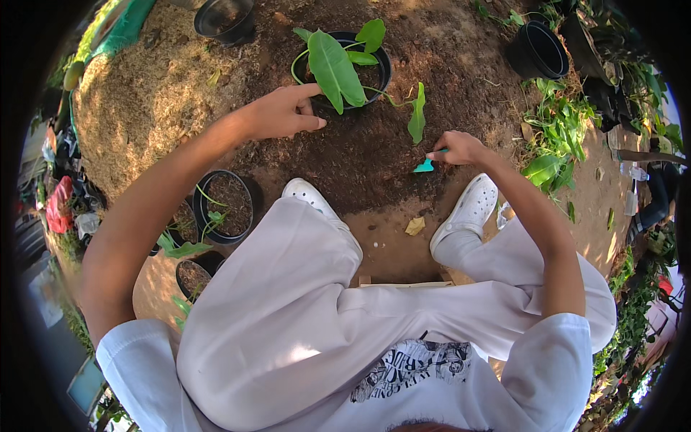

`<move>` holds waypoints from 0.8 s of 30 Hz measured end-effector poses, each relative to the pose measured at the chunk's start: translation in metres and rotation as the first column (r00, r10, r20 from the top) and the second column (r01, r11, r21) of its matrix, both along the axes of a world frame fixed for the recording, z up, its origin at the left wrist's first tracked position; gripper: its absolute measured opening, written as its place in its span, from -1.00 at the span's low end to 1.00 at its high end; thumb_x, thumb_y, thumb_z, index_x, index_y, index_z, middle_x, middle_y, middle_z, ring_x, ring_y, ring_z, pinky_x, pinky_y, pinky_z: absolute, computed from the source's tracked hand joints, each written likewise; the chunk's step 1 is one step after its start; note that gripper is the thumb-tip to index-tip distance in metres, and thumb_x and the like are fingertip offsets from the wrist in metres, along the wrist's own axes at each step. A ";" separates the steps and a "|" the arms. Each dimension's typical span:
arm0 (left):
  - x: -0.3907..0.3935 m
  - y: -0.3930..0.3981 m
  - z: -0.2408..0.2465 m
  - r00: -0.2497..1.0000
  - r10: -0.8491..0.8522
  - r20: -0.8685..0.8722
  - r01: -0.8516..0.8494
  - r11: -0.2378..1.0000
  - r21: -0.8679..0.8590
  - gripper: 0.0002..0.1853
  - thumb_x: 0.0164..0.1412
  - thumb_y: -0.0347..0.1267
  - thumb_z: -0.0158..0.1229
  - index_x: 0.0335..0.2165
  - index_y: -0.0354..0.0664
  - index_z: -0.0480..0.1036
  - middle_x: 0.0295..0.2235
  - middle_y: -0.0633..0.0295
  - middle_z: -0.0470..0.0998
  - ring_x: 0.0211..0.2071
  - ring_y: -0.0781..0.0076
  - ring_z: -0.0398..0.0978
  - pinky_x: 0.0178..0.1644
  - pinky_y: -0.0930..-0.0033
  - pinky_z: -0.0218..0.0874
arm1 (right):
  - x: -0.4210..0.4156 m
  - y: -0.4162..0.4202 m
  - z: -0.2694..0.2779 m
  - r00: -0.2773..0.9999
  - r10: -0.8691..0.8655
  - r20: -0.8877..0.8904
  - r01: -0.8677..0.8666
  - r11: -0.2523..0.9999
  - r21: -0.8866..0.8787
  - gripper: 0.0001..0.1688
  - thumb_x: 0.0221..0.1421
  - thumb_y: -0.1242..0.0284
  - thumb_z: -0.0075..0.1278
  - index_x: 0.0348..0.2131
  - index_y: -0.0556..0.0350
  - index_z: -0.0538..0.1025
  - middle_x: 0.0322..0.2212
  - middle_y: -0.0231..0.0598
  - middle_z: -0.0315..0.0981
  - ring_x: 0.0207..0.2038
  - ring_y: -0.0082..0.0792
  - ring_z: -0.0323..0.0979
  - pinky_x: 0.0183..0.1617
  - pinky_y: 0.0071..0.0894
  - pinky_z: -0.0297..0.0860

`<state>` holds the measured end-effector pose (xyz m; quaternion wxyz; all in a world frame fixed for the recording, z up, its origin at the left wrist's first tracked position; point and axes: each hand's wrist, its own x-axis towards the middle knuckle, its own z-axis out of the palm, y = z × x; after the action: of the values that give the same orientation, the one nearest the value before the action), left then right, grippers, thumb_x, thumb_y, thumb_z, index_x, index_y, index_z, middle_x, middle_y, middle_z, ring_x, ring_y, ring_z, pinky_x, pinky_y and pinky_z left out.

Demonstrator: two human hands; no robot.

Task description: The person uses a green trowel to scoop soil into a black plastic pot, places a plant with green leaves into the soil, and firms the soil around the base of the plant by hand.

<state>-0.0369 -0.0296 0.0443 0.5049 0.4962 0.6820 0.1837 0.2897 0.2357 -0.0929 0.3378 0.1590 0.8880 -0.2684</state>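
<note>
A leafy green plant (336, 70) stands in a black plastic pot (384, 70) on dark loose soil (367, 156). My left hand (283, 112) is at the pot's left front side, index finger stretched out to the lower edge of the big leaf; whether it touches the leaf or the rim cannot be told. A trailing stem with a narrow leaf (417, 114) reaches out of the pot to the right. Lower right of that leaf, my right hand (458, 148) grips a small turquoise hand tool (424, 166) by its handle, its blade at the soil.
Potted seedlings in black pots (224, 208) stand beside my left leg. Another black pot (225, 21) is at the upper left, and an empty one (537, 51) at the upper right. Cut vines (561, 124) lie on the right. My white clogs (469, 208) flank a dry leaf (414, 225).
</note>
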 end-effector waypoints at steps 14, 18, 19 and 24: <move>0.001 0.038 -0.015 0.966 -0.041 -0.255 0.061 0.995 0.074 -0.57 0.33 -0.34 0.12 0.13 -0.22 0.37 -0.59 0.16 0.54 -0.60 0.40 0.50 -0.48 0.25 0.30 | -0.006 -0.011 -0.016 0.976 -0.028 -0.214 0.058 0.989 0.135 -0.53 0.14 -0.05 0.11 -0.20 -0.16 0.73 -0.32 0.02 0.66 -0.18 0.07 0.59 -0.04 0.01 0.49; -0.003 0.045 0.003 0.972 0.012 -0.235 0.009 0.996 0.091 -0.46 0.34 -0.35 0.11 0.25 -0.12 0.31 -0.60 0.15 0.53 -0.62 0.46 0.44 -0.47 0.27 0.30 | 0.002 -0.012 -0.009 0.977 -0.002 -0.213 0.036 0.987 0.154 -0.54 0.17 -0.03 0.08 -0.17 -0.18 0.72 -0.33 0.01 0.65 -0.19 0.08 0.59 -0.05 0.02 0.49; -0.004 0.045 0.006 0.970 0.028 -0.240 -0.003 0.995 0.101 -0.43 0.34 -0.35 0.10 0.29 -0.08 0.29 -0.60 0.15 0.52 -0.63 0.47 0.42 -0.47 0.28 0.29 | 0.003 -0.012 -0.006 0.979 0.006 -0.201 0.026 0.987 0.157 -0.54 0.17 -0.03 0.07 -0.17 -0.18 0.72 -0.34 0.01 0.65 -0.19 0.08 0.59 -0.05 0.02 0.49; -0.020 0.035 0.006 0.913 -0.008 -0.407 0.075 0.986 0.149 -0.45 0.30 -0.31 0.06 0.26 0.00 0.35 -0.40 0.00 0.63 -0.37 0.18 0.64 -0.11 0.07 0.45 | -0.001 -0.015 0.019 0.982 0.034 -0.188 -0.005 0.989 0.150 -0.54 0.18 -0.02 0.07 -0.24 -0.11 0.71 -0.40 0.05 0.62 -0.24 0.12 0.58 -0.11 0.05 0.48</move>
<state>-0.0567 0.0052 0.0505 0.3145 0.5771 0.7439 0.1208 0.2885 0.2202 -0.0737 0.2416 0.1488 0.9352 -0.2118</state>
